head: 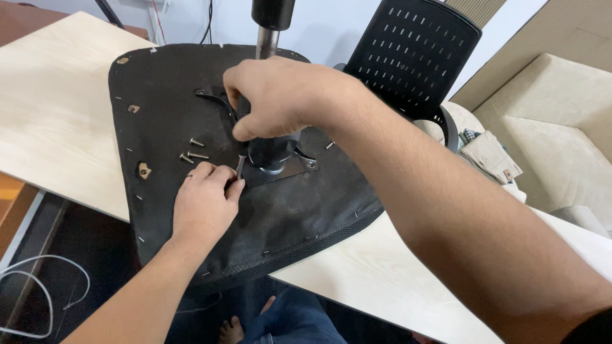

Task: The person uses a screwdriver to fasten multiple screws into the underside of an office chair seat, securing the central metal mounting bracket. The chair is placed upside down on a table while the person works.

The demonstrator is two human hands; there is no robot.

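Holding a thin silver metal screw (240, 167) upright at the edge of the dark steel mounting plate (280, 173), the left hand (205, 202) has its fingers (231, 183) pinched together on the shank. It's tiny, light, stiff and probably slippery, so a fingertip pinch near the head looks like the only sensible hold; drop it and it'll roll off somewhere.

The right hand (280, 95) is wrapped around the black plastic collar at the base of the chair's column (271, 151), fingers closed tight on it. That part looks rigid and chunky, and the whole chrome column (266, 43) rising above it probably makes things top-heavy, so bracing low like this seems right.

Three more loose silver screws (193, 150) sit just left of the plate on the upturned black fabric-covered seat base (159, 95), which is stapled round its edge and looks firm underneath.

The seat lies on a pale wood-grain worktop (51, 108), overhanging its near edge. A black perforated plastic chair back (414, 57) stands behind, and a beige sofa (561, 127) is off right.
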